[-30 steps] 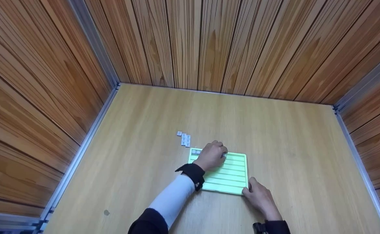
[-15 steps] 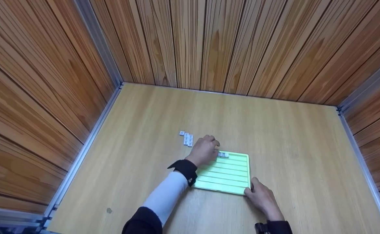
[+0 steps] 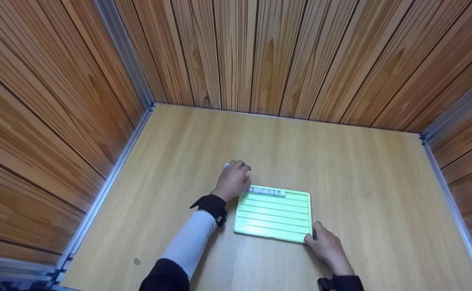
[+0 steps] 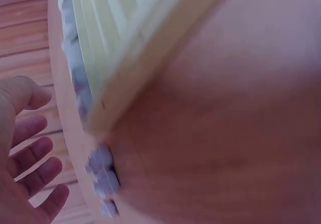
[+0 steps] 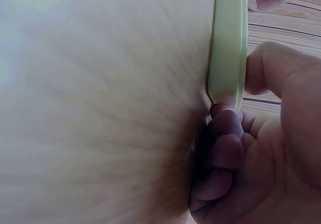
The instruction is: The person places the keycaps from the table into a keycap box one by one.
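A light green ridged tray (image 3: 272, 220) lies on the wooden table. Along its far groove sits a row of small pale grey blocks (image 3: 267, 191). My right hand (image 3: 326, 246) holds the tray's near right corner; the right wrist view shows the thumb (image 5: 263, 71) on the tray's upper side and curled fingers (image 5: 228, 151) at its edge. Beyond the tray's far left corner hovers my left hand (image 3: 231, 182), holding nothing, its fingers spread apart in the left wrist view. Several loose pale blocks (image 4: 104, 171) lie near that corner, mostly hidden behind the left hand in the head view.
Wood-plank walls (image 3: 236, 52) enclose the table (image 3: 353, 182) at the back and both sides, with metal rails along the joins. A small grey spot (image 3: 137, 261) marks the tabletop at front left.
My left hand has moved left, off the row of blocks in the tray and over to the loose blocks, uncovering the row. The right hand stays at the tray corner.
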`<state>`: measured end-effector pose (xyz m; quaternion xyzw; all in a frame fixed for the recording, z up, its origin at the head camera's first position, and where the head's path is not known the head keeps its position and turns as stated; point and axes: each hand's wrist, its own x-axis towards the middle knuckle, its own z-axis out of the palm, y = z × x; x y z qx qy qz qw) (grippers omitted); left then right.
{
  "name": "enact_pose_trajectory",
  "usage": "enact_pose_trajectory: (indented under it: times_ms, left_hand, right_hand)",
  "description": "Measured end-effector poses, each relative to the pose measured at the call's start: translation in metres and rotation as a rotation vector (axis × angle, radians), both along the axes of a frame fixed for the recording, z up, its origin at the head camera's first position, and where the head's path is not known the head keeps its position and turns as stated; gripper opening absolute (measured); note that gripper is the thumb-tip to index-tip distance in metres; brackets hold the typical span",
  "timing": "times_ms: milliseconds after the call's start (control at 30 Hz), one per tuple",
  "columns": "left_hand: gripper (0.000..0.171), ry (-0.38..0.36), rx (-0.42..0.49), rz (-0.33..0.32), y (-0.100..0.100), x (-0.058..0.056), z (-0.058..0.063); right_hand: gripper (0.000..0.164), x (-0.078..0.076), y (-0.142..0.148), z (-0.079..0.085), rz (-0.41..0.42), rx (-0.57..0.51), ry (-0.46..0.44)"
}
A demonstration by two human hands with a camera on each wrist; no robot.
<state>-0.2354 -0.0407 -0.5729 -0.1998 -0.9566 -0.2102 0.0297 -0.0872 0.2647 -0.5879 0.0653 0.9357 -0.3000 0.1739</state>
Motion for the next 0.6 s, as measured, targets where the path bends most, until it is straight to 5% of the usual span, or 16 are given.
enact_pose_trajectory:
  times_ms: [600]
  left_hand:
    - [0.051, -0.140, 0.030, 0.158, -0.036, -0.009, -0.010]
  right_hand:
    - [0.017, 0.000, 0.000, 0.001, -0.007, 0.001, -0.019]
